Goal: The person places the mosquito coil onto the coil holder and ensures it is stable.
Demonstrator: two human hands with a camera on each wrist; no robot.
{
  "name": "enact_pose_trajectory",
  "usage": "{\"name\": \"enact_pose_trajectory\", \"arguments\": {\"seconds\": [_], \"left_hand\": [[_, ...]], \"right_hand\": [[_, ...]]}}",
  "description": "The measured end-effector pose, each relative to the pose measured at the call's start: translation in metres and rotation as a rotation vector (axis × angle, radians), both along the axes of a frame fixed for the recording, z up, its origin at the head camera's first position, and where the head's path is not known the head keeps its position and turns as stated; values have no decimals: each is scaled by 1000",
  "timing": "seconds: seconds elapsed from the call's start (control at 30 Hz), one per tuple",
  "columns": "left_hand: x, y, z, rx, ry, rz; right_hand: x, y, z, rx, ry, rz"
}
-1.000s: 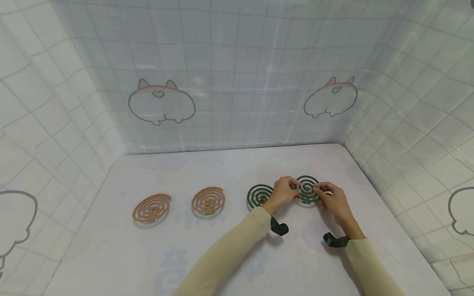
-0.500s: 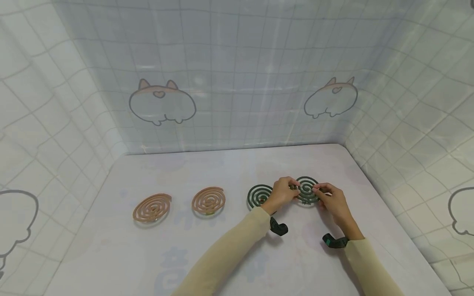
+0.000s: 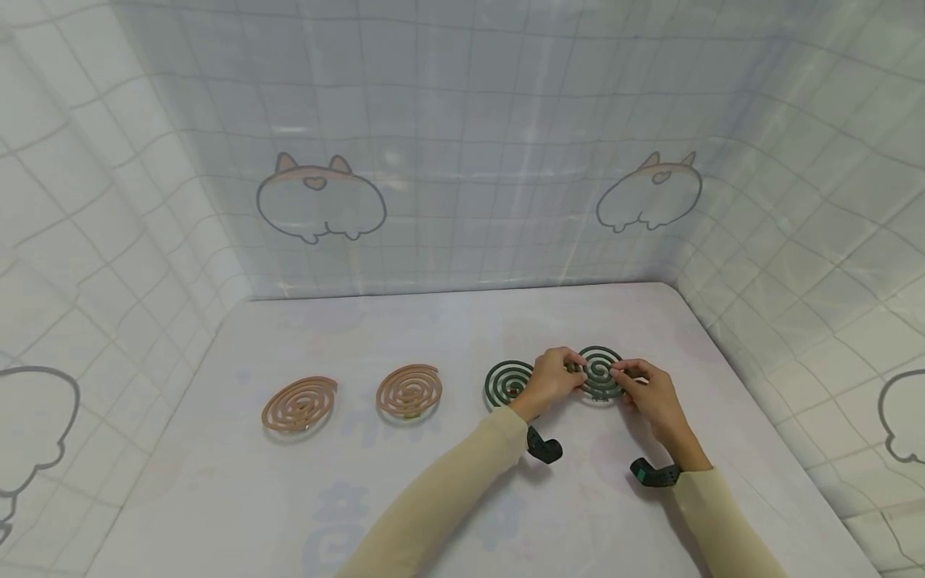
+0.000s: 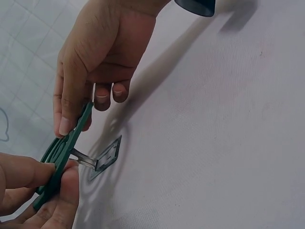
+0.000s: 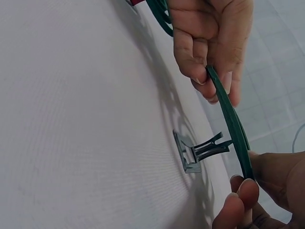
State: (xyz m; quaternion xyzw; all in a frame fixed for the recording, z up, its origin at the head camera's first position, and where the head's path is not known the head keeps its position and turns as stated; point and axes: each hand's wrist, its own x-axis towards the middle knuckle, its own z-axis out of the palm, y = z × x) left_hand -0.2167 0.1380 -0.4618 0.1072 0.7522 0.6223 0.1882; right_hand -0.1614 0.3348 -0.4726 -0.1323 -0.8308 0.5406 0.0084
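Note:
In the head view, a green mosquito coil [image 3: 600, 374] is held between both hands at the right of the table. My left hand [image 3: 555, 377] pinches its left rim, and my right hand [image 3: 653, 393] pinches the right side. Seen from the right wrist, the coil [image 5: 232, 125] is tilted, edge-on to the camera. Under its middle stands a small metal coil stand [image 5: 188, 151] on the tabletop, its upright prongs reaching the coil's underside. The left wrist view shows the same stand [image 4: 107, 157]. Whether the coil is fixed on the prongs, I cannot tell.
Another green coil [image 3: 500, 382] lies just left of my left hand, partly covered by it. Farther left are two brown coils [image 3: 408, 390], raised slightly above the white table [image 3: 238, 498]. Grid-patterned curtains [image 3: 462, 160] enclose the back and sides.
Both hands stay at the same coil with almost no movement. The whole head view has shifted very slightly.

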Motion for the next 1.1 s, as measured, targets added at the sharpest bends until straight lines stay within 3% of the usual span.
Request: {"name": "enact_pose_trajectory", "arguments": {"seconds": [0.47,0.67,1.1], "left_hand": [[1,3,-2,-35,14,15],[3,4,-2,-61,13,18],[0,4,-3,-43,13,23]], "right_hand": [[0,2,0,-7,29,9],[0,2,1,-14,-1,9],[-4,1,-1,-7,9,-3]]}}
